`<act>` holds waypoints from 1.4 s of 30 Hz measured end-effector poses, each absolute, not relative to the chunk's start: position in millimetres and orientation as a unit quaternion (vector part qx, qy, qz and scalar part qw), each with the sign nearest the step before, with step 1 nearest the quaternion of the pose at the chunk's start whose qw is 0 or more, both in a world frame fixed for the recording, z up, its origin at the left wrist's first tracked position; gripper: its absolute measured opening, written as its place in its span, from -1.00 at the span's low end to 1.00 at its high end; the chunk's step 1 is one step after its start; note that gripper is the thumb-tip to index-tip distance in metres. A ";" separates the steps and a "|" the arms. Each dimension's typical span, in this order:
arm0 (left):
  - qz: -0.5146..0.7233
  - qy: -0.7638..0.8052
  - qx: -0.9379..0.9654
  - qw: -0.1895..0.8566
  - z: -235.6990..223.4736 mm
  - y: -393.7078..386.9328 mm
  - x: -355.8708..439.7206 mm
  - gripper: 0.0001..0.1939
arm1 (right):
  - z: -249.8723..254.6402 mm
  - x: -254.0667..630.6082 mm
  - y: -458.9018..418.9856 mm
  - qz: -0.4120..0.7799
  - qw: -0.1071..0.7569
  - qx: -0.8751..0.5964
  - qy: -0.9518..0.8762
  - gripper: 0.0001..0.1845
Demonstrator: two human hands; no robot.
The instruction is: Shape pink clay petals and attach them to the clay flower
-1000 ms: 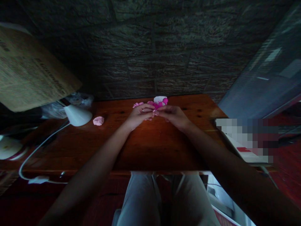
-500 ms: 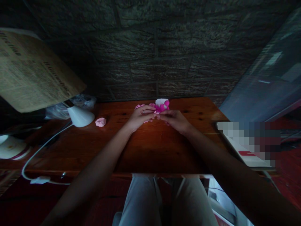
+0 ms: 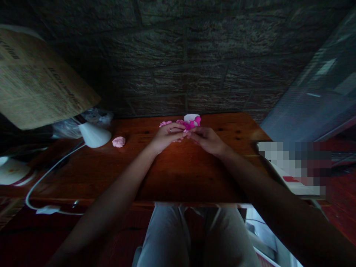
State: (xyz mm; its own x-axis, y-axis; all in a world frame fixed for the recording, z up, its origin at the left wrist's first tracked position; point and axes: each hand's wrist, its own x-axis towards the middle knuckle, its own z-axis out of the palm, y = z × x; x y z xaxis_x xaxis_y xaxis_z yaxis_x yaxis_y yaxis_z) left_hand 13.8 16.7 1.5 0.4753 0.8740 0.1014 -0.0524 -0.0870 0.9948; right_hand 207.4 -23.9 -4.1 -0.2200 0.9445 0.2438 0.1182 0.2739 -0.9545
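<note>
My left hand point(image 3: 166, 138), with a ring on one finger, and my right hand point(image 3: 209, 141) meet above the wooden table. Both are closed, fingertips pinching a small light-pink piece point(image 3: 186, 131), mostly covered by the fingers; it looks like soft clay. Just behind the fingertips lies a bright magenta piece with rounded knobs point(image 3: 195, 122), against a white scrap point(image 3: 191, 117). Beyond my left hand a pink frilled piece point(image 3: 165, 123) and another pink piece point(image 3: 180, 121) are partly hidden. A pale pink lump point(image 3: 118, 141) rests apart on the left.
A lamp with a white base point(image 3: 95, 135) and printed paper shade point(image 3: 41, 81) stands left, its white cord point(image 3: 41, 181) hanging over the edge. A white cup-like object point(image 3: 13, 171) sits far left. Behind the wooden table point(image 3: 183, 178) rises a stone-patterned wall point(image 3: 167, 55). A flat pale object point(image 3: 302, 189) lies right.
My fingertips have shifted slightly around the small light-pink piece, and my right hand has turned a little. The whole view has moved slightly. The pieces on the table look unmoved.
</note>
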 end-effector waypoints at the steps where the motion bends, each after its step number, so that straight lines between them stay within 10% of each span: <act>1: 0.395 0.328 0.622 0.592 1.3 17.1 13.6 -0.63 | -4.8 206.9 -23.4 0.437 0.467 -0.413 -0.648 -0.50; 42: 0.421 0.342 0.666 0.512 -1.6 18.5 13.0 -0.69 | -6.8 213.8 -19.2 0.441 0.520 -0.470 -0.560 -0.64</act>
